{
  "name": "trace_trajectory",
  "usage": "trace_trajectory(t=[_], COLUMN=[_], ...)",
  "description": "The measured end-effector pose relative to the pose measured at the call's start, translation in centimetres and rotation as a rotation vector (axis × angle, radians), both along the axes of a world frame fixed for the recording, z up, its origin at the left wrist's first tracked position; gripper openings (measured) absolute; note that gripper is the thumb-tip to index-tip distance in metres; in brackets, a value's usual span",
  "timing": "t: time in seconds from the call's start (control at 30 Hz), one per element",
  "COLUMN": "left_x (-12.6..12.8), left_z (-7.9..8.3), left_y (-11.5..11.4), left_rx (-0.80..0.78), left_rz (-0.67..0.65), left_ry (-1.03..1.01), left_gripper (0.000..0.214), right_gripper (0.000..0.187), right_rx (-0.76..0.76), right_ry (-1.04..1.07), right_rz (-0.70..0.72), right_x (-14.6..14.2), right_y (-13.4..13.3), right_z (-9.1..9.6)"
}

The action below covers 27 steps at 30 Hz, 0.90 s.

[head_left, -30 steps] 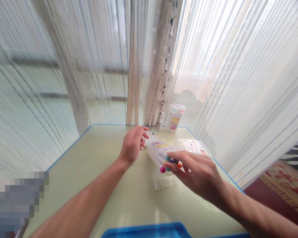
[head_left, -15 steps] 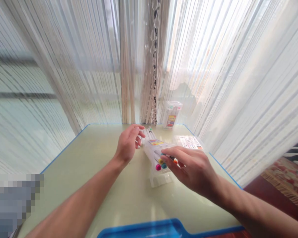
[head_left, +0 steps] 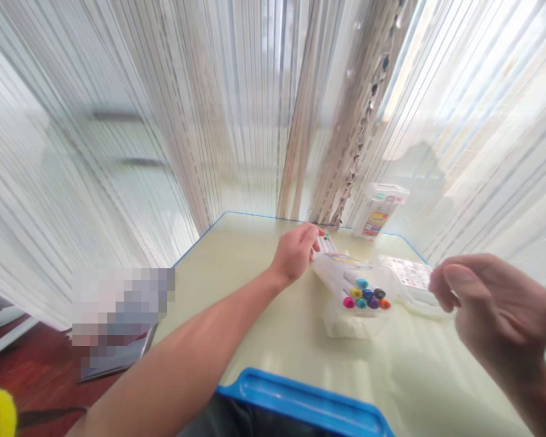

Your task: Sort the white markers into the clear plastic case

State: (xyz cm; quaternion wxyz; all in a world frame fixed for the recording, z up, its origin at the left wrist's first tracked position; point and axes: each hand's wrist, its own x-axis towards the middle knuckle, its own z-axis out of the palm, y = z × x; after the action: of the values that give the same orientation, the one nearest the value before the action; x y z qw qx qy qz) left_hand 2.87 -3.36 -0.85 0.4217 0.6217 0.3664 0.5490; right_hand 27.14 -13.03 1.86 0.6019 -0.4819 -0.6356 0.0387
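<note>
A clear marker case (head_left: pixel 346 276) lies on its side on the pale green table (head_left: pixel 255 309), its open end showing several coloured marker caps (head_left: pixel 365 295). My left hand (head_left: pixel 295 252) reaches to the case's far end, fingers bent together on loose white markers (head_left: pixel 327 243) lying there. My right hand (head_left: pixel 495 309) hovers blurred to the right of the case, off the table, fingers curled in loosely with nothing visible in them. A clear lid (head_left: pixel 346 325) lies under the case's open end.
A second clear marker case (head_left: pixel 378 209) stands upright at the table's back edge. A flat clear pack with a printed label (head_left: pixel 412 274) lies right of the open case. A blue tray rim (head_left: pixel 300 397) is at the near edge. Striped curtains surround the table.
My right hand has lifted off the marker caps and drawn back to the right. My left hand has closed down onto the loose markers. The view has swung left.
</note>
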Motion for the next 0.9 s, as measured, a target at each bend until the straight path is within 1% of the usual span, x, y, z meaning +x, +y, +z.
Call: trace_trajectory(t=[0.03,0.07,0.13,0.17,0.27,0.33,0.4,0.5,0.53,0.63,0.77,0.83,0.9], left_x=[0.0,-0.1,-0.2,-0.3,-0.7,-0.8,-0.9,-0.9,-0.9,-0.9,-0.9,-0.9,-1.0], left_z=[0.0,0.0,0.2,0.4,0.7,0.8,0.8,0.7,0.6,0.5,0.4,0.3,0.4], left_y=[-0.1,-0.1,-0.4,-0.6,-1.2,-1.6,-1.9,-2.0,-2.0,-1.9,-1.8,-1.7,-1.6], left_rx=[0.008,0.016,0.029,0.035,0.061,0.094,0.118,0.122,0.121,0.122,0.098,0.041,-0.059], left_rz=[0.001,-0.002,-0.024,-0.042,-0.09,-0.102,-0.111,-0.123,-0.127,-0.16,-0.228,-0.267,-0.318], left_ry=[0.015,0.031,0.071,0.098,0.197,0.283,0.354,0.404,0.413,0.432,0.424,0.411,0.414], left_gripper=[0.029,0.029,0.029,0.03,0.035,0.037,0.039,0.044,0.046,0.052,0.055,0.06,0.068], right_gripper=[0.029,0.03,0.044,0.053,0.08,0.092,0.103,0.12,0.12,0.111,0.103,0.1,0.097], right_rx=[-0.077,-0.2,-0.465,-0.515,-0.595,-0.641,-0.662,-0.72,-0.727,-0.716,-0.639,-0.612,-0.616], right_ry=[0.064,0.091,0.018,-0.039,-0.173,-0.265,-0.338,-0.411,-0.41,-0.362,-0.298,-0.295,-0.296], right_rz=[0.089,0.167,0.311,0.374,0.529,0.614,0.659,0.666,0.682,0.761,0.836,0.854,0.864], right_x=[0.6,1.2,1.9,2.2,2.4,2.2,1.8,1.1,0.9,0.7,0.9,1.0,1.1], right_y=[0.7,1.5,2.7,3.1,3.3,3.1,2.9,2.8,2.9,3.3,3.9,4.1,4.1], right_z=[0.0,0.0,-0.1,-0.1,-0.1,-0.2,-0.3,-0.6,-0.8,-1.3,-2.1,-2.3,-2.4])
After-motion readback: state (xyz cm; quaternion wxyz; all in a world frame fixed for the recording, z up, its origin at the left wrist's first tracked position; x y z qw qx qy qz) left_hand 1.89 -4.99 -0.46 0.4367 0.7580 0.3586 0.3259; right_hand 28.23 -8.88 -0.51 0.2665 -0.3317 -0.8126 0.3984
